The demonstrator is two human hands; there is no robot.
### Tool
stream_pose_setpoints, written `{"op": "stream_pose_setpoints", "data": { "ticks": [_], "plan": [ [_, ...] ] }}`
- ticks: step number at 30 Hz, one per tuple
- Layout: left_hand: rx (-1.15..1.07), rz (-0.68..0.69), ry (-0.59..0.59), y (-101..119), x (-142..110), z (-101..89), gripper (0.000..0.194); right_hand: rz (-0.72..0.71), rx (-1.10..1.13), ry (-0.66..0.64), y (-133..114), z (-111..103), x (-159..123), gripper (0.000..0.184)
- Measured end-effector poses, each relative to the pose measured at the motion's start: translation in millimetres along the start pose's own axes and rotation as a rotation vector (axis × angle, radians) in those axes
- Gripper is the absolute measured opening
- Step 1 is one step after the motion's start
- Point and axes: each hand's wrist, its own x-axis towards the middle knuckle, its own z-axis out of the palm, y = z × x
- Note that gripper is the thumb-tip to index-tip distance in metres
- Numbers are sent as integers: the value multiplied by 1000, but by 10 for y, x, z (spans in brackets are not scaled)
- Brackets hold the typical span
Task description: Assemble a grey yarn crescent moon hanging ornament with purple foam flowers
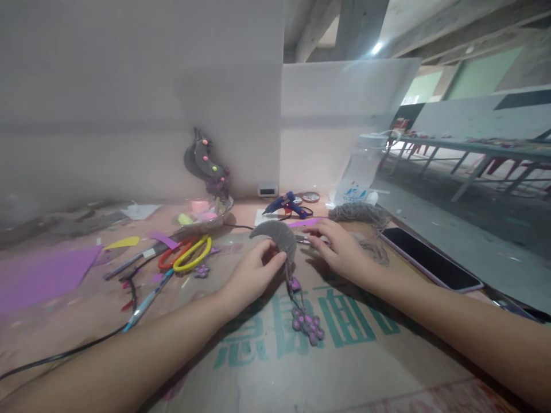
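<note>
My left hand (253,272) is closed on a grey crescent moon (278,234) that looks wrapped in yarn, pinching its lower right part between thumb and fingers. From the crescent's lower end hangs a strand with a small purple piece (295,284) and a grey-and-purple flower (307,326) lying on the table. Just to the right, my right hand (338,244) has its fingers and thumb curled around a slim metal tool (303,240); its exact kind is unclear. Behind the hands lies a purple strip (305,222).
A blue glue gun (284,203) rests at the back. Left are scissors (193,253), a bowl (224,209) of scraps, purple sheet (47,278) and a black cord (64,353). Grey yarn (359,213), a water bottle (359,166) and a phone (430,258) stand or lie right.
</note>
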Motion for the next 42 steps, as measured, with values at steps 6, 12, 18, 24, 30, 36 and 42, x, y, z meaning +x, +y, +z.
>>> {"op": "stream_pose_setpoints", "data": {
  "ticks": [6, 12, 18, 24, 30, 36, 42],
  "plan": [
    [-34, 43, -37, -20, -4, -5, 20, 202, 316, -130, -359, 8, -63, 21],
    [22, 83, -57, 49, -28, -23, 22, 217, 362, -230, -353, 78, -105, 20],
    [170, 32, -23, 113, -29, -50, 34, 241, 372, -252, -353, 83, -106, 23],
    [205, 33, -24, 86, -43, -41, 35, 203, 387, -284, -328, 106, -116, 29],
    [89, 71, -45, 47, -20, -43, 38, 301, 532, -262, -330, 118, -137, 34],
    [113, 69, -72, 58, -34, -45, 32, 286, 514, -286, -342, 99, -122, 31],
    [116, 27, -78, 69, -49, -34, 29, 268, 462, -301, -357, 84, -122, 32]
  ]
}}
